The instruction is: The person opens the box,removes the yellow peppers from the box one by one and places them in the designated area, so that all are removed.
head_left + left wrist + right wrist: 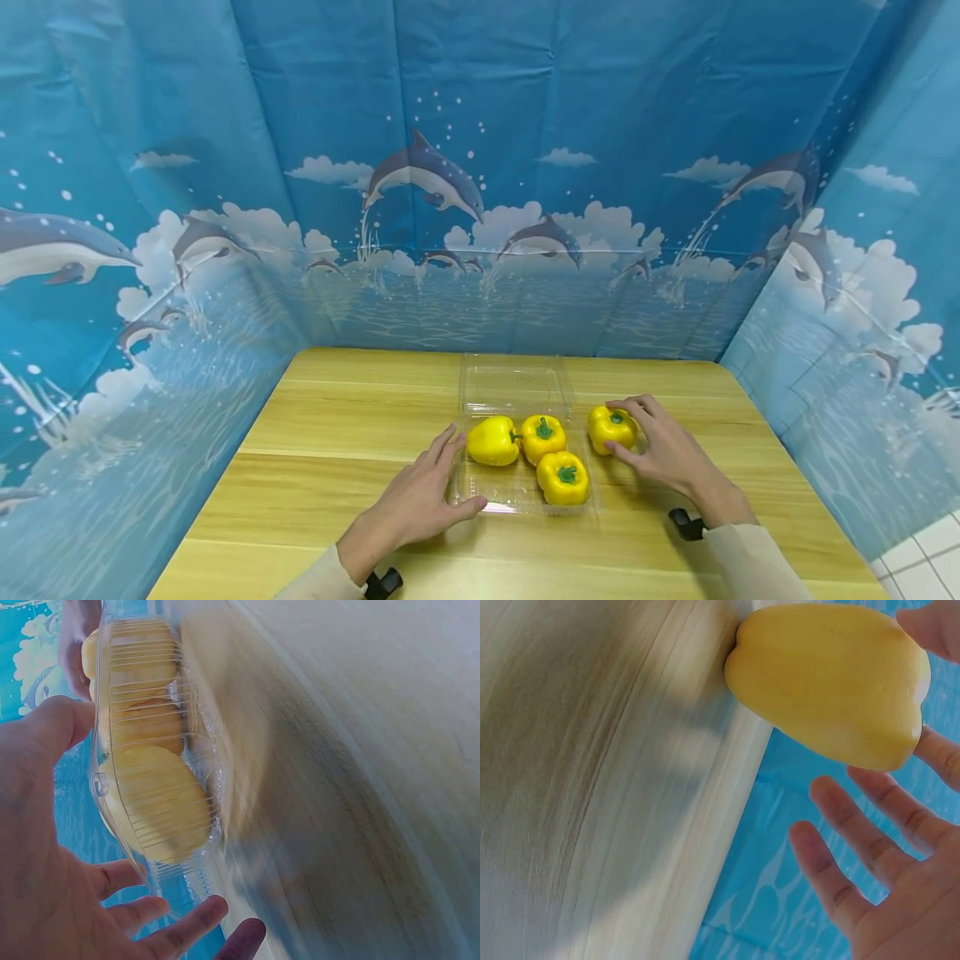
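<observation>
Yellow peppers (pixel 492 442), three in open, seemingly hinged box (pixel 510 490); one outside

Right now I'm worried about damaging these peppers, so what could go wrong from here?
The right hand pinches the rightmost pepper near its stem end, with some fingers spread off it, so it might slip if lifted.

Three peppers sit in the clear container, so a fourth set down carelessly could bump them; the leftmost pepper, lying on its side, may roll.
</observation>
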{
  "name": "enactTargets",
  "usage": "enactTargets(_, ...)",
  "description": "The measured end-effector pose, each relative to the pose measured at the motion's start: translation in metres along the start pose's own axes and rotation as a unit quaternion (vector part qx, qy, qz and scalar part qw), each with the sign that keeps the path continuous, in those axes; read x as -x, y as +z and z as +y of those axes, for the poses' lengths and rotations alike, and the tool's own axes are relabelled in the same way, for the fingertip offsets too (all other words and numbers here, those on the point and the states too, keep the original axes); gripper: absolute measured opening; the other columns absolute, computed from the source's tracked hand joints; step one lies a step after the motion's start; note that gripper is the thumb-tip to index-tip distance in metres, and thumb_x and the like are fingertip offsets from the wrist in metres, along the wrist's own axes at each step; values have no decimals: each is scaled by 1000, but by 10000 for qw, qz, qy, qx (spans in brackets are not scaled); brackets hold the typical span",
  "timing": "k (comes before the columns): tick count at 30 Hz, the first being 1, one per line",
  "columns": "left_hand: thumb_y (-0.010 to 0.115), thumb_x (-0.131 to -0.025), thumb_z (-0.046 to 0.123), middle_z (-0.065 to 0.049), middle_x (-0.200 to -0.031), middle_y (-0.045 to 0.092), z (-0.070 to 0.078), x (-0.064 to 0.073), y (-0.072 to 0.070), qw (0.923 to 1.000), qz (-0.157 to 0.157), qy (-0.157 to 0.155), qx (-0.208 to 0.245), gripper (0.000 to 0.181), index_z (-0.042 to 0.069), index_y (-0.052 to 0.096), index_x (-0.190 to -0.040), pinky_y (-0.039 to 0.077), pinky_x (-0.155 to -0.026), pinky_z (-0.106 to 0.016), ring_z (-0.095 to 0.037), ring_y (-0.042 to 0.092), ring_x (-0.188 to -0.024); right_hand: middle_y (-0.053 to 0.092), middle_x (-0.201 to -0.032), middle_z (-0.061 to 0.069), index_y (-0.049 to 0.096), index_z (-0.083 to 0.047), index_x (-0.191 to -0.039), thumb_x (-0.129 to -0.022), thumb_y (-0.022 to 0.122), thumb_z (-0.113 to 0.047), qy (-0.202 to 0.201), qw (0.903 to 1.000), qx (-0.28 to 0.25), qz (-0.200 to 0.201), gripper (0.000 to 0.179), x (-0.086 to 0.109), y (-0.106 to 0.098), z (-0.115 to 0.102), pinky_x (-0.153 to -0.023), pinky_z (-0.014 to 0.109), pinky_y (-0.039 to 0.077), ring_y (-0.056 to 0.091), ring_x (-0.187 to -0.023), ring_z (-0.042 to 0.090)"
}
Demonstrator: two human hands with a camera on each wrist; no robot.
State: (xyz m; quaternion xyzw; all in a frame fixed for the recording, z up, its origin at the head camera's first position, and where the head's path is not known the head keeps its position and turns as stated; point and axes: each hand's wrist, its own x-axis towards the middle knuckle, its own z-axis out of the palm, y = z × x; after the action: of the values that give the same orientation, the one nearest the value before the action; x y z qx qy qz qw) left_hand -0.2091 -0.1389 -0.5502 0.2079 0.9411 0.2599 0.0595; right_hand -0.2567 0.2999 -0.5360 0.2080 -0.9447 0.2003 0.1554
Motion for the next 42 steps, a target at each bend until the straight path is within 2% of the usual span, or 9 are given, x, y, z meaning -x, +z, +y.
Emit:
enactTargets(7, 71, -106, 75, -10, -198, 17, 1, 0, 0, 10000, -5, -1, 4, 105, 19, 32, -186, 51, -125, -79, -48, 48, -170, 69, -145, 21, 70, -14, -155, -101, 93, -36, 4, 10000, 68, 9, 63, 2, -2, -1, -96, 70, 66, 74, -125, 45)
enactTargets(11, 70, -106, 76, -10, -198, 16, 2, 1, 0, 10000, -14, -15, -34, 106, 19, 31, -186, 51, -124, -80, -50, 48, -169, 67, -151, 23, 69, -13, -157, -100, 94, -37, -77, 9998, 167, 109, 66, 3, -3, -2, -101, 73, 64, 70, -133, 49)
enactTargets(16, 69, -107, 78, -9, -199, 16, 3, 3, 0, 9999, 25, -14, -144, 106, 19, 31, -187, 48, -123, -85, -53, 50, -167, 67, -153, 21, 69, -13, -158, -97, 95, -35, -361, 9980, 286, 429, 70, 1, -5, -6, -106, 76, 60, 68, -136, 49)
enactTargets(23, 65, -107, 79, -6, -199, 13, 5, 5, 0, 9995, 81, -18, -297, 105, 21, 29, -187, 43, -123, -90, -49, 47, -170, 70, -150, 20, 71, -13, -155, -92, 98, -32, -796, 9927, 472, 772, 71, 0, -10, -17, -102, 75, 60, 68, -134, 47)
enactTargets(34, 60, -109, 78, -3, -199, 13, 7, 9, 1, 9987, 121, 25, -496, 104, 21, 25, -188, 43, -125, -88, -44, 42, -174, 72, -149, 14, 71, -18, -156, -91, 97, -35, -1137, 9879, 713, 776, 72, 1, -19, -42, -99, 72, 61, 71, -131, 43)
enactTargets(42, 60, -110, 78, -3, -199, 13, 8, 10, 2, 9983, 124, 1, -570, 105, 21, 23, -189, 44, -126, -86, -43, 42, -174, 73, -149, 12, 71, -22, -156, -92, 96, -41, -1287, 9861, 835, 632, 72, 4, -21, -62, -101, 70, 62, 71, -132, 42)
